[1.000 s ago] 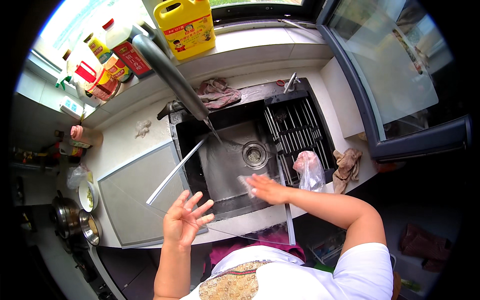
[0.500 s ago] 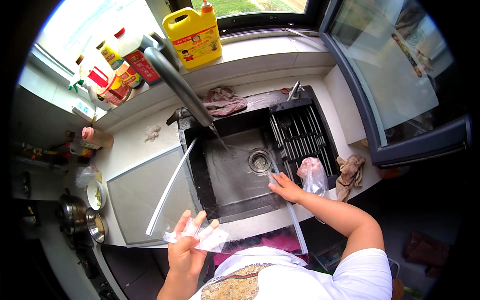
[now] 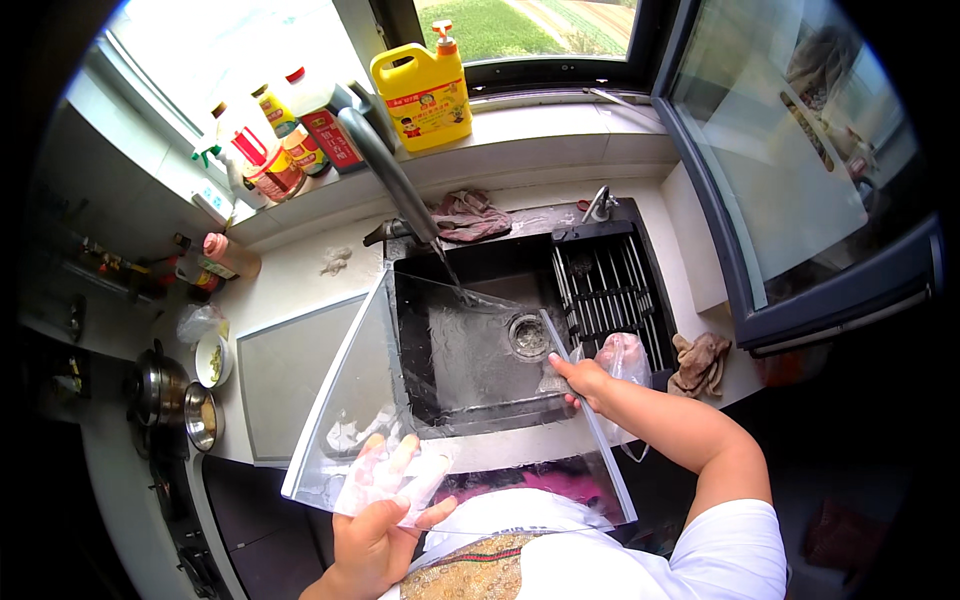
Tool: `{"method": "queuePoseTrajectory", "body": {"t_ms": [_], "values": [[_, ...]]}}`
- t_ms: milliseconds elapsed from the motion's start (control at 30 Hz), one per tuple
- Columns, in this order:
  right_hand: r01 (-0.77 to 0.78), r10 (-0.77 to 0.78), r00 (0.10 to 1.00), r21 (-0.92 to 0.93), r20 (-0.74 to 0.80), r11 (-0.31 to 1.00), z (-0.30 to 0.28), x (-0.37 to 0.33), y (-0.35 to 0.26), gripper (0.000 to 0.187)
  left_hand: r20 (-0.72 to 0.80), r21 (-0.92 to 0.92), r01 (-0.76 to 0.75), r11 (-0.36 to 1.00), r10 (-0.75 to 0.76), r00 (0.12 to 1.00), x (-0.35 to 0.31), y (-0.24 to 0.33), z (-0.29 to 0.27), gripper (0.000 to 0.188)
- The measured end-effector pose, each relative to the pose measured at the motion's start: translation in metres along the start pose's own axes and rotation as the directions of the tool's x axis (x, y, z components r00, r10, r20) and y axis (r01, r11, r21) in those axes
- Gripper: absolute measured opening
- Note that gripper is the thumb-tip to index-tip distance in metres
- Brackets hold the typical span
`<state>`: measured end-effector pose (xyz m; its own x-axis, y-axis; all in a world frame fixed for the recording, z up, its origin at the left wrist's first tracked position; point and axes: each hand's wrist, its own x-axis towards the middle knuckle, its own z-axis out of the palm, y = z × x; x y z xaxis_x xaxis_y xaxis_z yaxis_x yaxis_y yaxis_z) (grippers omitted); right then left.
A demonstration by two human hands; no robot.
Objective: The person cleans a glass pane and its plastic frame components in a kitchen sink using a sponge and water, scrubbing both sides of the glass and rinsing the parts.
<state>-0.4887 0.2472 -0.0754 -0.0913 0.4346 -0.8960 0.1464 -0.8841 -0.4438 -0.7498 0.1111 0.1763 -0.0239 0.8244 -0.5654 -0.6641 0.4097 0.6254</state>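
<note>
Left hand [image 3: 385, 525]: grip closed on the near edge of the clear panel [image 3: 470, 410]. We have the thumb at the near edge and the fingers spread behind the sheet, hazy through it.

Right hand [image 3: 585, 382]: thumb and fingers close together on a pale translucent wad [image 3: 552, 380], up against the panel's right edge strip [image 3: 592, 425]. We can't tell how hard it presses.

Panel sits tilted between us and the sink [image 3: 510, 264], overlapping its near part. Its far-left corner is by the sink's left rim; its near edge is at our shirt. White left edge strip [image 3: 335, 390] has no hand on it.

Faucet [image 3: 390, 180] is running into the sink. Drying rack [image 3: 605, 290] is in the sink's right side; plastic bag [image 3: 625, 358] is just beyond the right hand, brown cloth [image 3: 700, 365] further right. Grey flat panel [image 3: 310, 380] lies on the left counter.
</note>
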Motion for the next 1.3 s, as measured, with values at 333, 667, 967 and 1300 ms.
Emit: {"method": "queuePoseTrajectory", "body": {"t_ms": [333,667,967,1300], "values": [[0.188,-0.184,0.982,-0.254,0.040,0.949,0.031,0.015,-0.052,0.055,-0.034,0.017,-0.272,0.962,0.272,0.962,-0.027,-0.035,-0.001,0.063],[0.244,-0.162,0.954,-0.339,0.253,0.909,0.070,0.051,-0.060,0.052,0.233,0.022,-0.535,0.845,0.516,0.824,-0.030,-0.062,-0.031,0.081],[0.421,-0.300,0.874,-0.286,0.382,0.861,0.093,0.060,-0.098,0.045,0.092,-0.150,-0.096,0.984,0.110,0.990,0.072,0.027,-0.146,0.081],[0.500,-0.299,0.858,-0.541,0.418,0.677,0.108,0.101,-0.139,0.052,-0.040,-0.140,-0.187,0.972,0.183,0.982,0.064,0.007,-0.117,0.083]]}}
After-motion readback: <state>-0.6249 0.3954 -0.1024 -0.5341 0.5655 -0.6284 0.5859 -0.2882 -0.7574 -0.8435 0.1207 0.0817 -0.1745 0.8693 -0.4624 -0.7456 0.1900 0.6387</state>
